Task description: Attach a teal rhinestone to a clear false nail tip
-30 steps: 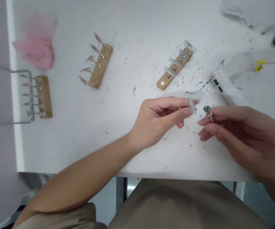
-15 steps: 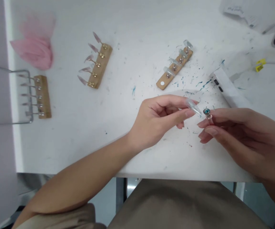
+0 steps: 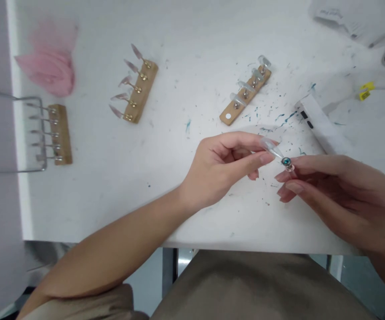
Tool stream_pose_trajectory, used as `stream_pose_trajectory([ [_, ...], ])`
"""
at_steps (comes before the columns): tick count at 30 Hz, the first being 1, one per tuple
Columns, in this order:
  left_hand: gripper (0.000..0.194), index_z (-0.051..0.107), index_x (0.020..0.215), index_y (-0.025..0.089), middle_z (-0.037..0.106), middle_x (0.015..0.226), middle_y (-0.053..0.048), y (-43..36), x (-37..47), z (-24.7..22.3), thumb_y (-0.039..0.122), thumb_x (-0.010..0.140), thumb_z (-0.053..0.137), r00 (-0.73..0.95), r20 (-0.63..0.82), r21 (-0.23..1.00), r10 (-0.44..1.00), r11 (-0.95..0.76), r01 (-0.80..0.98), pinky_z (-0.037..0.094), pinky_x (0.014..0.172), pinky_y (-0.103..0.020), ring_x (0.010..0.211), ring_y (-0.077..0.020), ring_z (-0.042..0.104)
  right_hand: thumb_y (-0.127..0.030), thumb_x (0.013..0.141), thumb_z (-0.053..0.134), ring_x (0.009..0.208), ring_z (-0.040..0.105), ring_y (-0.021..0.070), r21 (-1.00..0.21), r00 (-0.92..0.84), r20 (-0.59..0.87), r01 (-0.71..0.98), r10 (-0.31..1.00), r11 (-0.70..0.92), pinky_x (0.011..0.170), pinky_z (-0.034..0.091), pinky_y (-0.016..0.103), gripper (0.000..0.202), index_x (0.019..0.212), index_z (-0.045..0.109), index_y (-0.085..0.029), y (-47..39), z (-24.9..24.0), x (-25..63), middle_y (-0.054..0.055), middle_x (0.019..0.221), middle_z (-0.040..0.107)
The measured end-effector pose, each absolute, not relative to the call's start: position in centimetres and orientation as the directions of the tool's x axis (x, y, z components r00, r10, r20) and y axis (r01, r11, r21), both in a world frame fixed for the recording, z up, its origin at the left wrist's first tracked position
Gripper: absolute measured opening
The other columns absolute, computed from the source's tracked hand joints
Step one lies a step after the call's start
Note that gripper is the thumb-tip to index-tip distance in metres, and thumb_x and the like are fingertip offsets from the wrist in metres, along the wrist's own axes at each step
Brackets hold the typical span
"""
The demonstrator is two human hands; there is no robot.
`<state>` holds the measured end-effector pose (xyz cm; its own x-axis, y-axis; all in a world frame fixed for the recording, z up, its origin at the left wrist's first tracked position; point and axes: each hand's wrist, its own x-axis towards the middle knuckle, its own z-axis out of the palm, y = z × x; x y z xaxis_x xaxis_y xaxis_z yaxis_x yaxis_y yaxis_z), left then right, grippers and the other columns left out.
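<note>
My left hand (image 3: 224, 171) pinches a clear, pointed false nail (image 3: 271, 148) between thumb and forefinger, its tip aimed down to the right. Opposite it, my right hand (image 3: 339, 191) grips a small clear-handled stick (image 3: 291, 172) with a round, shiny blue-green end (image 3: 286, 162). That round end meets the nail's tip or lies very close to it; actual contact is hard to make out. Beyond my hands lies a wooden nail stand (image 3: 228, 116) with several clear nails on metal posts and a bare white spot at its near end.
Two more wooden stands, one in the middle left (image 3: 142, 95) and one at far left (image 3: 65, 135), carry pinkish nails beside a wire frame (image 3: 42, 133). Pink fabric (image 3: 50, 73) lies behind. A white device (image 3: 319, 122) sits right, near a cable (image 3: 384, 88). Blue smudges mark the table.
My right hand has shifted slightly down and left, bringing the stick's round end to the tip of the false nail. My left hand has barely moved.
</note>
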<state>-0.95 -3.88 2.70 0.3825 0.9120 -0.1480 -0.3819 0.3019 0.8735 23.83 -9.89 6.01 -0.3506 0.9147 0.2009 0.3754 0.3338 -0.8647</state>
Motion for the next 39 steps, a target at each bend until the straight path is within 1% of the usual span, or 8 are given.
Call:
stream_pose_trajectory([
  [4,0.028,0.101,0.098,0.027,0.101,0.117,-0.005,-3.90,-1.11,2.58,0.040,0.087,0.123,0.385,-0.156,0.888,0.910,0.300,-0.349,0.074,0.068,-0.025,0.070,-0.0093,0.078,-0.010,0.113,0.080,0.096,0.083,-0.0014,-0.915,-0.311,0.141,0.322,0.940,0.244,0.098,0.075,0.001,0.034,0.145,0.087,-0.022,-9.84,6.07,23.79,-0.002,0.122,0.081],
  [8,0.029,0.100,0.099,0.026,0.100,0.117,-0.005,-3.92,-1.22,2.46,0.047,0.093,0.119,0.388,-0.148,0.902,0.910,0.285,-0.325,0.075,0.069,-0.028,0.072,-0.0107,0.080,-0.010,0.116,0.076,0.096,0.082,-0.0015,-0.859,-0.357,0.205,0.380,0.911,0.342,0.096,0.074,0.000,0.030,0.144,0.083,-0.019,-9.64,6.13,23.74,0.000,0.121,0.081],
  [12,0.033,0.099,0.095,0.026,0.100,0.116,-0.004,-3.90,-1.10,2.70,0.047,0.087,0.123,0.375,-0.167,0.897,0.912,0.298,-0.327,0.075,0.067,-0.026,0.068,-0.0090,0.078,-0.006,0.117,0.072,0.101,0.081,-0.0076,-0.815,-0.384,0.252,0.412,0.889,0.409,0.103,0.070,-0.005,0.029,0.143,0.078,-0.017,-9.57,6.14,23.75,-0.002,0.125,0.080],
  [18,0.029,0.101,0.095,0.028,0.099,0.107,-0.001,-3.89,-1.01,2.79,0.037,0.084,0.125,0.375,-0.165,0.884,0.912,0.305,-0.354,0.074,0.067,-0.024,0.064,-0.0070,0.074,-0.004,0.116,0.072,0.103,0.080,-0.0085,-0.821,-0.360,0.246,0.417,0.900,0.391,0.104,0.070,-0.005,0.033,0.144,0.078,-0.020,-9.77,6.10,23.69,-0.004,0.127,0.079],
  [23,0.032,0.101,0.096,0.027,0.100,0.112,-0.004,-3.90,-1.00,2.67,0.050,0.089,0.122,0.370,-0.167,0.893,0.914,0.299,-0.335,0.075,0.068,-0.026,0.068,-0.0095,0.078,-0.006,0.115,0.073,0.101,0.082,-0.0057,-0.832,-0.385,0.238,0.393,0.892,0.391,0.103,0.072,-0.003,0.034,0.146,0.080,-0.019,-9.76,6.02,23.86,-0.002,0.128,0.080],
  [28,0.026,0.101,0.095,0.028,0.099,0.106,-0.001,-3.77,-0.97,2.78,0.038,0.086,0.124,0.381,-0.136,0.884,0.915,0.286,-0.370,0.073,0.066,-0.022,0.068,-0.0080,0.077,-0.002,0.111,0.076,0.098,0.083,-0.0026,-0.885,-0.364,0.203,0.329,0.909,0.330,0.099,0.073,-0.001,0.040,0.146,0.086,-0.021,-9.72,5.77,23.97,-0.002,0.124,0.081],
  [33,0.032,0.100,0.095,0.026,0.100,0.112,-0.004,-3.82,-1.08,2.87,0.042,0.083,0.125,0.374,-0.176,0.892,0.911,0.309,-0.331,0.074,0.067,-0.024,0.069,-0.0093,0.078,-0.002,0.115,0.072,0.102,0.082,-0.0050,-0.824,-0.381,0.235,0.410,0.894,0.391,0.102,0.072,-0.003,0.040,0.149,0.080,-0.020,-9.88,5.87,23.84,-0.001,0.127,0.080],
  [39,0.029,0.102,0.095,0.029,0.101,0.112,-0.002,-3.96,-1.04,2.92,0.038,0.082,0.126,0.372,-0.183,0.879,0.910,0.321,-0.353,0.075,0.067,-0.024,0.068,-0.0087,0.077,-0.001,0.115,0.072,0.105,0.082,-0.0065,-0.844,-0.358,0.218,0.398,0.908,0.360,0.106,0.071,-0.004,0.040,0.149,0.081,-0.021,-9.84,5.86,23.85,-0.003,0.129,0.079],
])
